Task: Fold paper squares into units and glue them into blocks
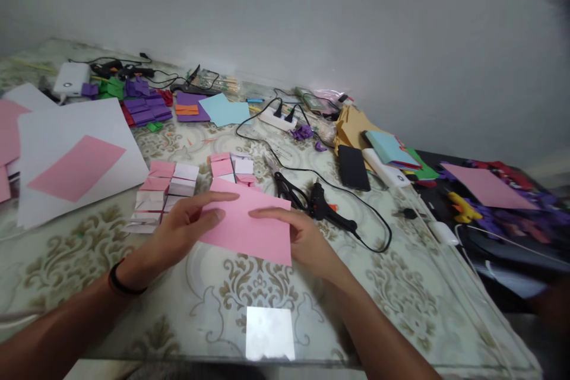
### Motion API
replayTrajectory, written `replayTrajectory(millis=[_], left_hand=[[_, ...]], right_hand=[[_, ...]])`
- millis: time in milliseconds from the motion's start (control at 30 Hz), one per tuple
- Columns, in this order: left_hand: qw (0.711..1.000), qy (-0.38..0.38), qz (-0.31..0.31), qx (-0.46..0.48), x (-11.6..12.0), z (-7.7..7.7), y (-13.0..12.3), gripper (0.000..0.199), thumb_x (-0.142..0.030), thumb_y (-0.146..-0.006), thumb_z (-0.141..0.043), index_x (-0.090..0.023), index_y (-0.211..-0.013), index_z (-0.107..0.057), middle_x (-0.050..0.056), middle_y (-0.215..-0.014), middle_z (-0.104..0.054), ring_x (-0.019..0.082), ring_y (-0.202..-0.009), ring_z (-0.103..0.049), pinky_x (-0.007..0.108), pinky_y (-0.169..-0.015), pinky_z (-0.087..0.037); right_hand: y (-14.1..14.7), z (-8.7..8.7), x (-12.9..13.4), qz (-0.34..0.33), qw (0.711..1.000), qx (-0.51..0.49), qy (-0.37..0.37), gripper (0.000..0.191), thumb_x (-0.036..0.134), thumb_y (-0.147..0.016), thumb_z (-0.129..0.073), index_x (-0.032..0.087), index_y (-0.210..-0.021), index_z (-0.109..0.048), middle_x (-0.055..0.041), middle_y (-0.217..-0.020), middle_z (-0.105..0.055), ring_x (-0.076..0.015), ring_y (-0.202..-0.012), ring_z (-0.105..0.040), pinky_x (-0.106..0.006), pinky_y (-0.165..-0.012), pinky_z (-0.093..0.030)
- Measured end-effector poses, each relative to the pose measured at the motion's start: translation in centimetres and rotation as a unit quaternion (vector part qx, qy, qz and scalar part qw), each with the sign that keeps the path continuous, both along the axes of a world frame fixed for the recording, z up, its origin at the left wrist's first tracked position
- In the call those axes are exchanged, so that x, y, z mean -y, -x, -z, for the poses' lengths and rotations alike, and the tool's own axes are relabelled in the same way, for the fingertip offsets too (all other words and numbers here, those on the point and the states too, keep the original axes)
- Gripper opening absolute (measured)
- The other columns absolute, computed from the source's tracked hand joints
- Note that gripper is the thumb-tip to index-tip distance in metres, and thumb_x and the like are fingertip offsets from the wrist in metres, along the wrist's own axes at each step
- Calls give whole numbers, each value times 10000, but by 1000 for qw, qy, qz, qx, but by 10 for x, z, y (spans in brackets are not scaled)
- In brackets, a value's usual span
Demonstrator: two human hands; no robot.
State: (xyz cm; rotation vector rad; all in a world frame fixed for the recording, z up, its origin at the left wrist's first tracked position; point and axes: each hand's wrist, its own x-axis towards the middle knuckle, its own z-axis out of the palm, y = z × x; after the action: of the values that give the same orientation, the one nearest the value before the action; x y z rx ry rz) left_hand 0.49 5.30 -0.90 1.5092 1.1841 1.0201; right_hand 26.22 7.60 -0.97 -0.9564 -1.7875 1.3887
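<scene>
A flat sheet of pink paper [249, 227] is held just above the table between my two hands. My left hand [182, 222] grips its left edge, thumb and index finger on the top face and the other fingers hidden. At the right edge my right hand [307, 234] holds it the same way, its index finger lying across the paper. Behind the sheet lie small folded pink and white paper pieces [232, 166]. More folded pieces [162, 185] stand in rows beside my left hand. Black scissors [291, 190] and a black glue gun [327, 208] rest beyond my right hand.
White sheets [84, 154] with a pink piece on top lie left. A power strip [278, 119] with plugs and looping cable sits at the back. A black phone [354, 167] and a white power bank [386, 167] are right. Purple folded pieces [146, 108] pile at back left.
</scene>
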Motion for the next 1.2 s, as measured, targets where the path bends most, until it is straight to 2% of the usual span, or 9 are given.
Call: replayTrajectory(millis=[67, 233, 367, 500, 633, 767, 867, 1000, 1200], left_hand=[[1000, 28, -2, 4, 0, 1, 4, 345, -448, -1002, -579, -240, -1189, -781, 58, -1046, -761, 245, -1024, -660, 314, -813, -525], [995, 91, 30, 34, 1, -3, 9, 552, -590, -1052, -386, -224, -1260, -745, 32, -749, -700, 185, -691, -620, 290, -600, -462], [991, 64, 90, 76, 2, -11, 7, 602, -667, -1007, -433, -210, -1233, -753, 106, -969, -767, 260, -896, -714, 390, -808, -576], [992, 17, 109, 63, 2, -16, 6, 563, -686, -886, -641, -233, -1195, -768, 115, -1138, -746, 276, -977, -710, 394, -822, -610], [985, 11, 153, 79, 3, -14, 6, 524, -576, -814, -796, -295, -1253, -745, 90, -1219, -745, 312, -1082, -719, 415, -853, -629], [990, -8, 140, 31, 3, -10, 3, 404, -412, -855, -808, -316, -1244, -761, 74, -1211, -785, 286, -1068, -749, 385, -865, -639], [990, -24, 138, -4, 1, -13, -1, 287, -332, -885, -771, -251, -1157, -809, 89, -1138, -814, 268, -997, -778, 349, -839, -641], [987, -19, 156, 44, 1, -15, -3, 210, -288, -896, -747, -225, -1075, -837, 72, -961, -842, 238, -836, -800, 304, -731, -647], [989, 22, 128, 69, 5, -13, -2, 219, -297, -926, -715, -213, -1091, -832, 51, -804, -834, 211, -757, -796, 297, -728, -650]], right_hand=[[-2, -2, -1, -4, 1000, -2, -1, 377, 297, -779, -863, 279, -1151, -807, -81, -1175, -783, -235, -998, -740, -326, -805, -599], [-7, -3, -3, -5, 999, -29, 28, 360, 517, -876, -763, 235, -1092, -823, -94, -1063, -811, -239, -897, -768, -336, -781, -608], [-9, 7, -4, 13, 993, -89, 70, 382, 537, -943, -681, 186, -998, -822, -110, -998, -814, -216, -805, -771, -347, -764, -627], [-10, 15, -5, 23, 990, -110, 83, 369, 521, -962, -665, 182, -978, -810, -96, -933, -809, -207, -783, -760, -365, -788, -628], [-11, 17, -5, 20, 988, -122, 95, 391, 547, -965, -645, 191, -957, -806, -92, -920, -804, -201, -765, -743, -362, -776, -623], [-11, 13, -4, 16, 989, -116, 94, 388, 543, -956, -658, 186, -963, -809, -92, -904, -802, -202, -759, -739, -368, -769, -623], [-12, 6, -4, -12, 994, -91, 66, 356, 542, -894, -739, 225, -1030, -828, -91, -963, -813, -220, -820, -761, -364, -785, -623], [-14, -3, -5, -62, 995, -71, 24, 305, 470, -820, -833, 271, -1052, -841, -84, -1101, -811, -254, -1018, -764, -360, -882, -611], [-14, -5, -5, -95, 991, -79, 48, 275, 377, -789, -867, 275, -1043, -837, -72, -1076, -817, -222, -920, -776, -350, -821, -630]])
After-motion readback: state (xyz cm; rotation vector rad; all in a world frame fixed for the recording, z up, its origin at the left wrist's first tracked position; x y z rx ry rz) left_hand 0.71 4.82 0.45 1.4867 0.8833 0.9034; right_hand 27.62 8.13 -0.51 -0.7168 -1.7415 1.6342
